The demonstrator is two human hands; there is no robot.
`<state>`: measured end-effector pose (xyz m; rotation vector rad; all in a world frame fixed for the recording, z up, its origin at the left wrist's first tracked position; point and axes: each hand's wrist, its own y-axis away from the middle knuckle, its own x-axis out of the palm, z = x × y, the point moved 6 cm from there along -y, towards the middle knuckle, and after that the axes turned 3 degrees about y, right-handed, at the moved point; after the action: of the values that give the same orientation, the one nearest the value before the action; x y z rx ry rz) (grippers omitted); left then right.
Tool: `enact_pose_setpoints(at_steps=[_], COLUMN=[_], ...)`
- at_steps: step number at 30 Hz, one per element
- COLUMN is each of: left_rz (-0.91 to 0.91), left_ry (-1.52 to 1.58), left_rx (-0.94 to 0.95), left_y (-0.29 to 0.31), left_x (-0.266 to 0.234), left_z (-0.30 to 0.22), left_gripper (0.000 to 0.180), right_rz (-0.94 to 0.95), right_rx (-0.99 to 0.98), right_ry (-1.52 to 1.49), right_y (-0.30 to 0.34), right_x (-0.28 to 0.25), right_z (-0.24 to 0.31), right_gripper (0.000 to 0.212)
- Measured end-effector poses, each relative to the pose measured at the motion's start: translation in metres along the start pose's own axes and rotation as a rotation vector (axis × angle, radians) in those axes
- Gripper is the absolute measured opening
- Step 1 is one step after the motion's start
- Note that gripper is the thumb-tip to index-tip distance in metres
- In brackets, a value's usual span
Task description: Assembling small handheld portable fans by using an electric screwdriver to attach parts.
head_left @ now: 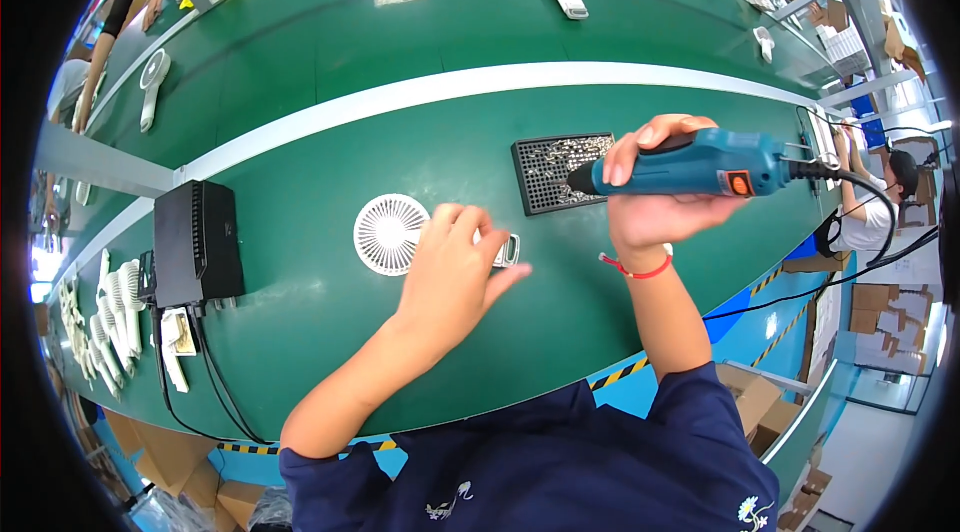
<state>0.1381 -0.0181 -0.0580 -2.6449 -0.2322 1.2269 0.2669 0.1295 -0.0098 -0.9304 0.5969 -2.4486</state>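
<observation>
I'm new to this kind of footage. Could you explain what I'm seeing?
No robot here: these are a person's bare hands, seen from a fisheye camera on their head, so straight edges bend. The right hand holds a blue corded electric screwdriver, its tip seen against a black grid tray of small metal parts. The left hand covers part of a white handheld fan lying on the green workbench; whether they touch is unclear. A black box with cables sits farther left.

Free green bench [298, 217] between two obstacles: black box [197, 242], white fan [390, 235].
</observation>
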Motion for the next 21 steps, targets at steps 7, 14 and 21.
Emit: enact_pose_setpoints(at_steps=[7, 14, 21], left_rz=[0.128, 0.13, -0.14], left_ry=[-0.232, -0.138, 0.341], left_rx=[0.139, 0.065, -0.063], left_y=[0.001, -0.004, -0.013], left_x=[-0.002, -0.002, -0.028], left_z=[0.004, 0.006, 0.001], left_gripper=[0.025, 0.028, 0.035], right_rz=[-0.041, -0.045, 0.101], right_rx=[-0.051, -0.056, -0.123], right_ry=[-0.018, 0.079, -0.094], right_y=[-0.006, -0.008, -0.01], right_x=[-0.006, -0.008, 0.03], right_z=[-0.018, -0.025, 0.043], right_gripper=[0.075, 0.075, 0.059])
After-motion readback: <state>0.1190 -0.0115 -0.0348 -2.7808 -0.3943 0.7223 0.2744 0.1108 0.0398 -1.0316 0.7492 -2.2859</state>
